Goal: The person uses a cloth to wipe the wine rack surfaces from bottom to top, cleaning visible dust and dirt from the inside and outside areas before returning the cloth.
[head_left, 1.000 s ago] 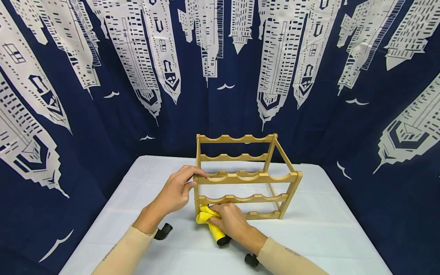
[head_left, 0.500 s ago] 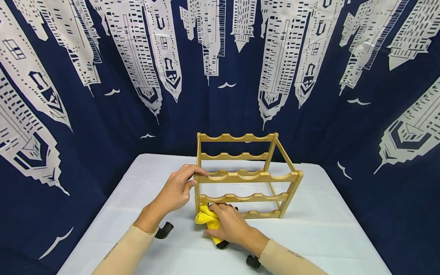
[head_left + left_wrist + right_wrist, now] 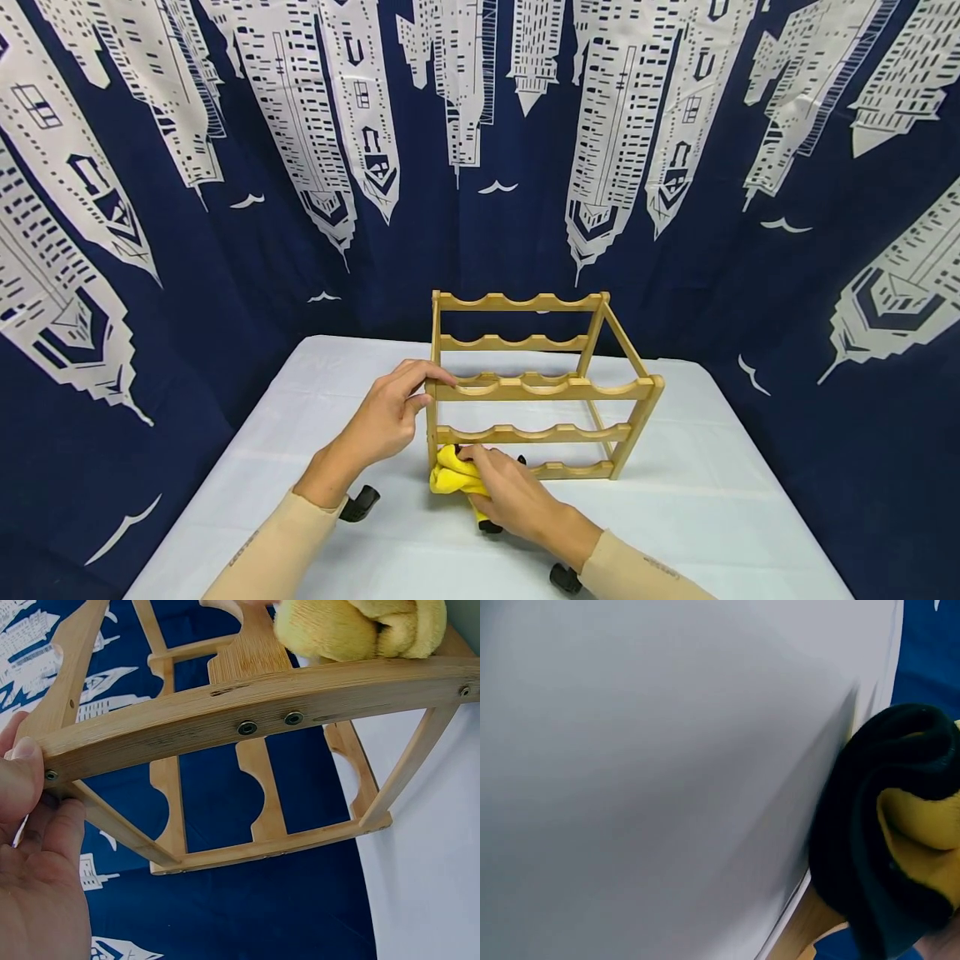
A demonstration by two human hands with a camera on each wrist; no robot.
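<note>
A light wooden wine rack (image 3: pixel 555 389) with scalloped rails stands on the white table. My left hand (image 3: pixel 386 417) holds its near top left corner; in the left wrist view, the thumb and fingers of the left hand (image 3: pixel 37 877) close round the end of the side post (image 3: pixel 262 720). Low at the rack's front left, my right hand (image 3: pixel 517 496) grips a bunched yellow cloth (image 3: pixel 453 479) against the lower post and rail. The cloth's black edging (image 3: pixel 840 847) fills the right side of the right wrist view, where little of the right hand shows.
White fabric covers the table (image 3: pixel 262 467). Behind it hangs a dark blue curtain (image 3: pixel 465 233) printed with white buildings and birds. Black wrist cameras sit under both forearms, one by the left wrist (image 3: pixel 360 504) and one by the right (image 3: pixel 565 578).
My right hand has shifted slightly to the right and its fingers have re-gathered the cloth, hiding more of its hanging lower part. The left hand keeps its hold, and the rack stays put.
</note>
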